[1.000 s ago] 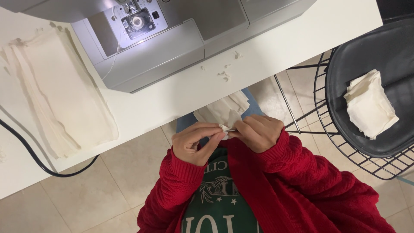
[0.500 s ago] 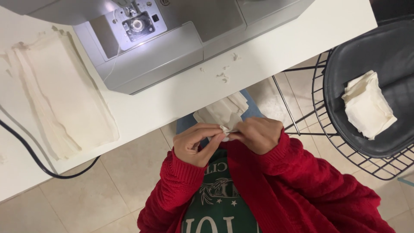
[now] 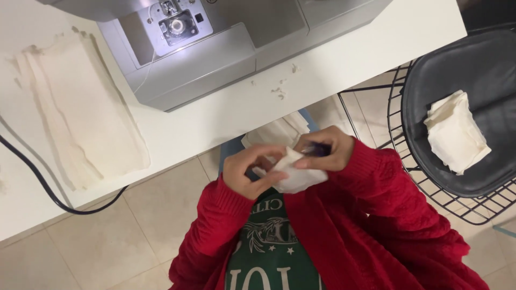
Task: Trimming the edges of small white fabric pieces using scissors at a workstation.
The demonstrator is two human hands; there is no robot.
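Hands meet over the lap, just below the edge of the white counter (image 3: 344,70): the left hand (image 3: 248,171) and the right hand (image 3: 324,153) both have their grip clamped on a small piece of cream fabric (image 3: 294,173), the right one also pinching something small and dark. On the counter sit a grey sewing machine (image 3: 215,48) and a stack of cream fabric strips (image 3: 80,113). Well apart, a folded cream bundle (image 3: 457,131) lies on a black wire chair (image 3: 473,80).
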